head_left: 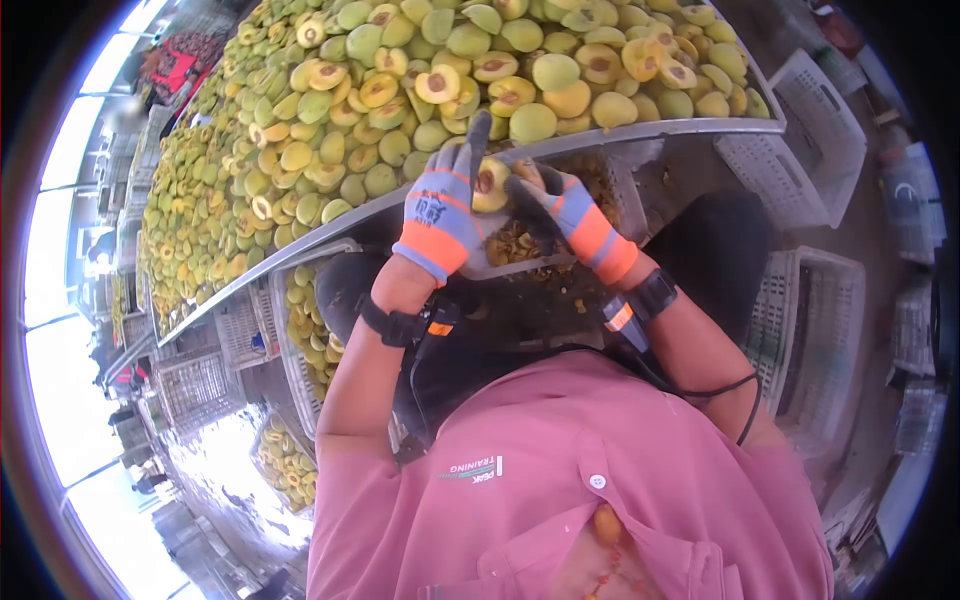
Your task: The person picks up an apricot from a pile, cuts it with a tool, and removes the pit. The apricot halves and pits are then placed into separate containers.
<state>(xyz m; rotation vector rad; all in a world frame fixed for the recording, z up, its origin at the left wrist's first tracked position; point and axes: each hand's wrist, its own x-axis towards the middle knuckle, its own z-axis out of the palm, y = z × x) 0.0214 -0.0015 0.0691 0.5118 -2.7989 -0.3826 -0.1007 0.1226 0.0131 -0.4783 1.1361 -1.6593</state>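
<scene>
the left hand [437, 212] grips a cut fruit [490, 188], upper middle of the frame. the right hand [585, 222] is close beside it, grip hard to see. hold the fruit still but softly.

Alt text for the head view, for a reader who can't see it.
The left hand in a grey and orange work glove holds a yellow halved fruit with a brown centre, the similarly gloved right hand close beside it. Ahead, a metal-edged table bears heaped green-yellow fruit; a pale plastic tub of brown scraps is below.
</scene>
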